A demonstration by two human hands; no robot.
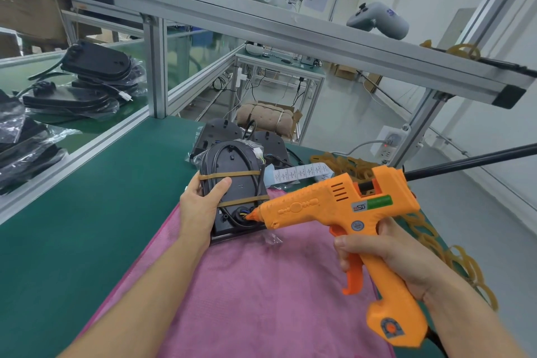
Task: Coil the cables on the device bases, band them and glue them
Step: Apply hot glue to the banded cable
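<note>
- The left hand (200,206) gripped a black device base (232,192) by its left edge, thumb laid across the top face, fingers curled under and out of sight.
- The base stood tilted on its near edge on a pink cloth (261,285) that covered the green table (87,227).
- A black cable (250,163) ran in a loop round the face of the base, held down by two tan rubber bands (229,174) stretched across it, one high and one low.
- The right hand (386,256) held an orange glue gun (348,212) by the handle, one finger curled over the trigger.
- The gun's nozzle touched the lower part of the base, where the cable and coloured wires entered a round opening (242,213).
- A loose pile of rubber bands (436,241) lay on the table to the right of the cloth.
- A strip of white labels (302,173) lay just behind the held base.
- More black bases (220,131) stood behind it at the far edge of the table.
- A stack of bagged black bases (96,67) lay on the neighbouring table to the left, beyond an aluminium rail (87,136).
- A white power strip (389,145) hung on the frame post at the right.
</note>
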